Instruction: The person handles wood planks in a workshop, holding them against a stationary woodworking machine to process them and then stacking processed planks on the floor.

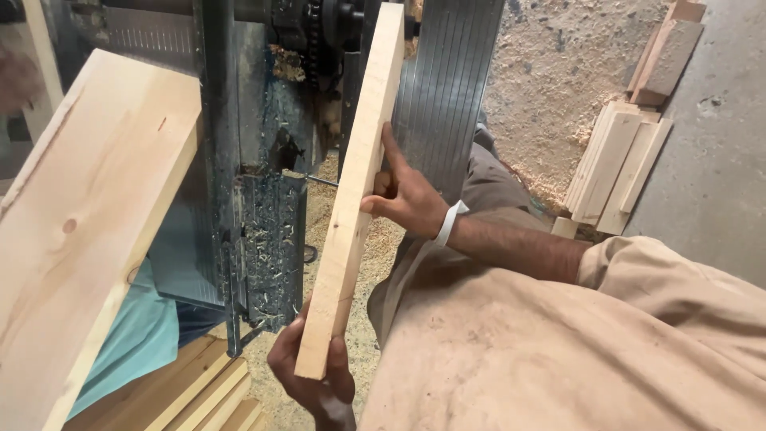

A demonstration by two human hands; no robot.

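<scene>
Item: pine board point(351, 207), standing on edge, tilted, in front of the woodworking machine point(263, 160) | Left hand point(315, 383): grip clamping its lower end, bearing the weight | Right hand point(407, 199): fingers closing on the right edge, forefinger lying along it, steadying | Nearby: wider plank point(88, 215) leaning at left; stacked offcuts point(618, 164) lying on the sawdust floor point(550, 72)

Pale plank point(355, 183), beige shirt point(574, 351), white wristband point(448, 223), blue-grey machine point(267, 239).

wide plank point(88, 231) cut off at left edge, left hand point(315, 379) partly behind narrow board point(355, 183)
</scene>
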